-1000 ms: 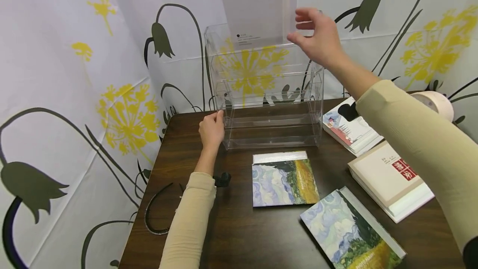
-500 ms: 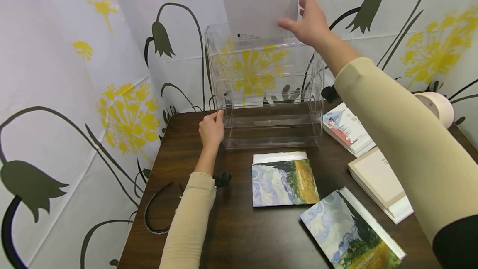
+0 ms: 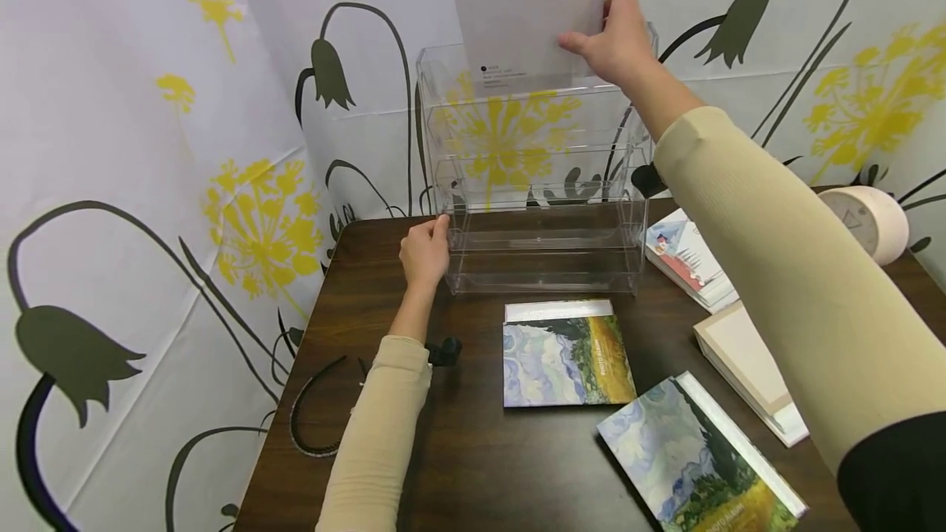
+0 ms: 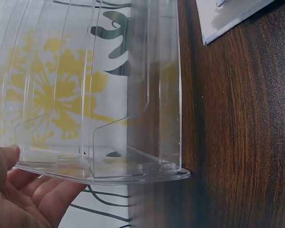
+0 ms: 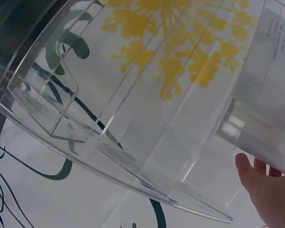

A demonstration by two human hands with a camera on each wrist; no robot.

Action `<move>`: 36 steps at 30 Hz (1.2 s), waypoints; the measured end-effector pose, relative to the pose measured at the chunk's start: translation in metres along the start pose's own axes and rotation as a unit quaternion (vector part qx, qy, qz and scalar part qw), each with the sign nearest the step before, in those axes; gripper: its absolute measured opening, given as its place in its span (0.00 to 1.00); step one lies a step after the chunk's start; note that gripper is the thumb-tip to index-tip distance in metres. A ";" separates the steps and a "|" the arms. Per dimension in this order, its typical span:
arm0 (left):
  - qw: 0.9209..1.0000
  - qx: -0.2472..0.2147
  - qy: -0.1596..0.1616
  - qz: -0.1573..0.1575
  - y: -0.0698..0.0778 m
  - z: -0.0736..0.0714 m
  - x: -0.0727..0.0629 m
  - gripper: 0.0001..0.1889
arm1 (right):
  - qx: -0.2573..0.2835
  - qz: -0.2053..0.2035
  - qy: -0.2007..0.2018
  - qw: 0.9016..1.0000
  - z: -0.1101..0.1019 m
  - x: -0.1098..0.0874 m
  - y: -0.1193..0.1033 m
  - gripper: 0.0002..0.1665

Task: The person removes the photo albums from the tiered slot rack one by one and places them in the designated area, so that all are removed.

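Note:
A clear acrylic rack (image 3: 543, 240) with several tiers stands at the back of the dark wooden table. In its top tier stands a pale grey book (image 3: 521, 31) with Chinese characters on the cover. My right hand (image 3: 621, 39) grips the book at its right edge, thumb on the front and fingers partly hidden behind. The right wrist view has the hand (image 5: 270, 194) at the book's lower corner (image 5: 266, 133). Low on the rack's left side, my left hand (image 3: 426, 253) holds the side panel. In the left wrist view its thumb and fingers (image 4: 54, 197) lie on either face of the panel.
Two painted-cover photo albums (image 3: 565, 360) (image 3: 695, 458) lie in front of the rack. To the right are a cream book (image 3: 746, 360), an illustrated white book (image 3: 687, 257) and a round pinkish device (image 3: 865, 220). A thin dark cord (image 3: 310, 413) lies at left. Patterned curtain (image 3: 244, 105) hangs behind.
My right hand has moved from beside the book onto its right edge, thumb now over the cover. My left hand stays on the rack. The head view has shifted slightly.

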State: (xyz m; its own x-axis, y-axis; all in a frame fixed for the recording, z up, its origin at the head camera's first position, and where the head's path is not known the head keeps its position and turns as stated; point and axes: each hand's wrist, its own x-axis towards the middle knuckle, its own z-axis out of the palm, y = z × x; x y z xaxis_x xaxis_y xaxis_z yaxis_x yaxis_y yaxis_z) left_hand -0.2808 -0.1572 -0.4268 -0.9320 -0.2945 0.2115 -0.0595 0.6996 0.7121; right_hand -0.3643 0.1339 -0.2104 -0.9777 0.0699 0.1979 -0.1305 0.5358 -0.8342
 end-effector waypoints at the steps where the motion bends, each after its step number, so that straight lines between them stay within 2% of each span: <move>1: 1.000 0.001 -0.001 -0.001 0.001 0.000 0.000 0.24 | 0.001 0.003 0.004 1.000 0.000 0.001 0.000 0.45; 8: 1.000 0.004 -0.006 -0.001 0.003 0.002 -0.002 0.21 | 0.003 0.020 0.031 0.999 0.001 0.003 0.001 0.33; 16: 1.000 0.007 -0.011 -0.004 0.003 0.001 -0.002 0.21 | -0.006 0.003 0.048 0.999 -0.001 0.004 0.003 0.29; 24: 1.000 -0.002 -0.007 -0.002 0.007 0.005 -0.003 0.20 | -0.023 -0.054 0.067 0.996 -0.007 0.002 -0.002 0.27; 28: 1.000 -0.002 -0.008 0.000 0.007 0.006 -0.004 0.22 | -0.052 -0.103 0.078 0.990 -0.008 0.001 -0.007 0.28; 36: 1.000 0.000 -0.014 0.002 0.007 0.004 -0.004 0.22 | -0.076 -0.175 0.070 0.979 -0.018 -0.004 -0.028 0.29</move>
State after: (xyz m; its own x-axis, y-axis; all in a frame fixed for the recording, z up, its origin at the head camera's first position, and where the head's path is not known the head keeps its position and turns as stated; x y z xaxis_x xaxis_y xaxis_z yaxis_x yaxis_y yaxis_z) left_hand -0.2787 -0.1485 -0.4251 -0.9416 -0.2735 0.1962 -0.0551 0.7003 0.7117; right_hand -0.3539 0.1339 -0.1782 -0.8441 -0.0306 0.5353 -0.4168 0.6655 -0.6192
